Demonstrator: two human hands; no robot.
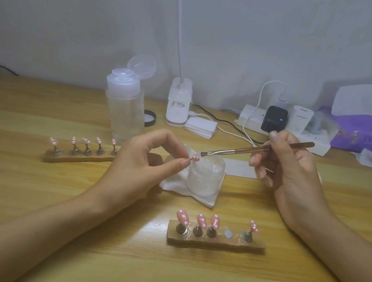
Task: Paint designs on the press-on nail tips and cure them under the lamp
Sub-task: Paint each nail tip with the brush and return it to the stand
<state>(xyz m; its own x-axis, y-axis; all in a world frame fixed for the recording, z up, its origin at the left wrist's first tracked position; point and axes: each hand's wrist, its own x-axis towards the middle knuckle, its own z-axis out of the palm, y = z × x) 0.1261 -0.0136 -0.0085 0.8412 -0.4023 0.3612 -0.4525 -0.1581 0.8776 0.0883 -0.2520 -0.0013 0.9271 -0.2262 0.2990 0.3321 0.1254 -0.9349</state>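
The left hand pinches a pink tip (white-dotted) above the jar; the right hand grips a brush, bristles just beside the tip.

Ten nail tips, two stands, one brush, one jar, one bottle.

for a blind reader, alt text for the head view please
A left hand pinches a pink nail tip by a jar while the right hand holds a brush to it. A near holder and a far holder of dotted pink tips stand on the table.
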